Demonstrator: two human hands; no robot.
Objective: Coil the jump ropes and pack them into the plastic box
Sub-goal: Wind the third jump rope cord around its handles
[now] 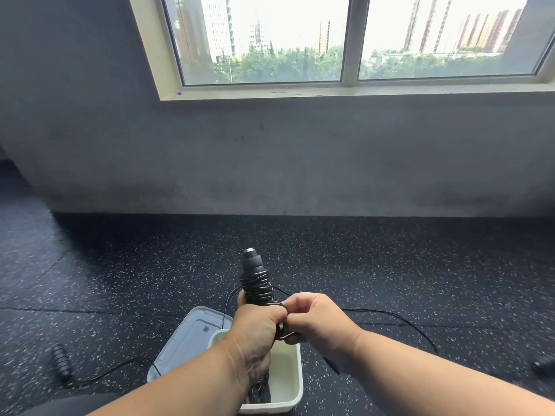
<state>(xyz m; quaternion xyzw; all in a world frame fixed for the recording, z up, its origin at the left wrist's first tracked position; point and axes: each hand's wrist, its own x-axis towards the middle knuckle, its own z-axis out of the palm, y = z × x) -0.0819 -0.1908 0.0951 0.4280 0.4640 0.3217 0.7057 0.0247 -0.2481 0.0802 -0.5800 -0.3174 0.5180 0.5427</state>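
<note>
While the left hand (255, 328) is clenching its fingers around the lower part of a black jump rope handle (254, 276), holding it upright above the plastic box (295, 385), the right hand (312, 318) is pinching the thin black cord (390, 314) just beside the left thumb. Several turns of cord are sitting wound around the handle above the left fist, and the loose remainder is trailing off to the right across the speckled black floor (390, 265). The white box is resting on the floor directly under both forearms, with something dark, possibly another coiled rope, lying in its near left corner, though the left arm is hiding most of it. A clear lid (186, 340) is lying touching the box's left side. A second black handle (61, 361) is resting on the floor well to the left, its cord running toward the lid.
</note>
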